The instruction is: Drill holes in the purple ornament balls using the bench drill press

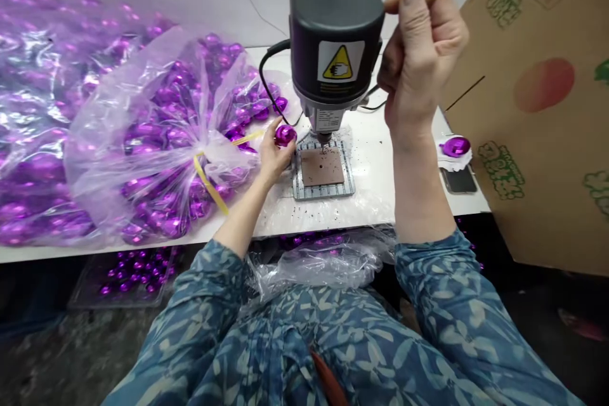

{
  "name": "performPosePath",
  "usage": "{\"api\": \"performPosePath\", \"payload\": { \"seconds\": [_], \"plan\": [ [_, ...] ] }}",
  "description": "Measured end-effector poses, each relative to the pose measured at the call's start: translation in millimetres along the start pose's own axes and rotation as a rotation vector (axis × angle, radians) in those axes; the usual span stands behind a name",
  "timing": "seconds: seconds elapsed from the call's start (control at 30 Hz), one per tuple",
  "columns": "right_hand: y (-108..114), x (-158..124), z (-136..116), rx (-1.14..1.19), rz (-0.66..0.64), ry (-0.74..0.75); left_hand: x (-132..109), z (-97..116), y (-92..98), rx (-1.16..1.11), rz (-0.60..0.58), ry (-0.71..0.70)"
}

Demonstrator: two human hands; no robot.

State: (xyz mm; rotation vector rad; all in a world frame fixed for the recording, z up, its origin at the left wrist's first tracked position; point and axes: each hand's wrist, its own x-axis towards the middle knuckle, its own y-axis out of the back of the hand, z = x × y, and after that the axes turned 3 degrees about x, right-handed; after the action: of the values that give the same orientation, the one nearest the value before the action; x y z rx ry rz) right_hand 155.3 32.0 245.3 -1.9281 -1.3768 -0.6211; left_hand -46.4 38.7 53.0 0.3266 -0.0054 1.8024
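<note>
Purple bauble (285, 135) — glossy, round; left hand (273, 153) holds it.

A white table (373, 168) carries a large plastic bag (107, 133) on the left, a metal plate (297, 189) in the middle, a phone (461, 183) on the right.

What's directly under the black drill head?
Below the drill head: a flat brown rectangular board with a small dark hole and dark crumbs, on a grooved grey metal plate. The board covers the plate's middle, so that can't be seen.
</note>
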Motion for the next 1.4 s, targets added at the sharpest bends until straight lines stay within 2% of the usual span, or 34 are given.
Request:
{"api": "performPosePath", "payload": {
  "seconds": [0.13,0.23,0.33,0.4,0.5,0.7,0.83,1.13,1.4],
  "plan": [
    [1.4,-0.3,1.2,0.063,-0.008,0.019,-23.2,10.6,22.3,-0.341,-0.028,0.235],
    [0.6,1.7,1.1,0.172,0.020,0.004,-38.9,20.1,34.0,-0.593,-0.108,0.438],
    [-0.4,3.9,-0.4,0.237,0.041,-0.011,-48.9,28.1,35.6,-0.741,-0.182,0.595],
    [-1.2,4.8,-2.3,0.244,0.045,-0.028,-50.9,29.7,32.0,-0.784,-0.175,0.628],
    [-3.0,5.2,-5.1,0.232,0.061,-0.017,-48.7,25.1,26.1,-0.736,-0.164,0.627],
    [-5.3,5.7,-2.7,0.128,0.062,0.006,-45.5,7.2,24.2,-0.528,-0.277,0.535],
    [-5.0,7.3,1.1,0.158,0.090,0.041,-48.7,1.3,18.8,-0.507,-0.202,0.536],
    [-2.4,8.1,3.0,0.139,0.106,0.027,-47.7,-13.9,-1.2,-0.417,-0.238,0.280],
    [-3.6,7.8,0.7,0.158,0.091,0.018,-40.7,-17.6,-14.8,-0.216,-0.332,0.141]
  ]
}}
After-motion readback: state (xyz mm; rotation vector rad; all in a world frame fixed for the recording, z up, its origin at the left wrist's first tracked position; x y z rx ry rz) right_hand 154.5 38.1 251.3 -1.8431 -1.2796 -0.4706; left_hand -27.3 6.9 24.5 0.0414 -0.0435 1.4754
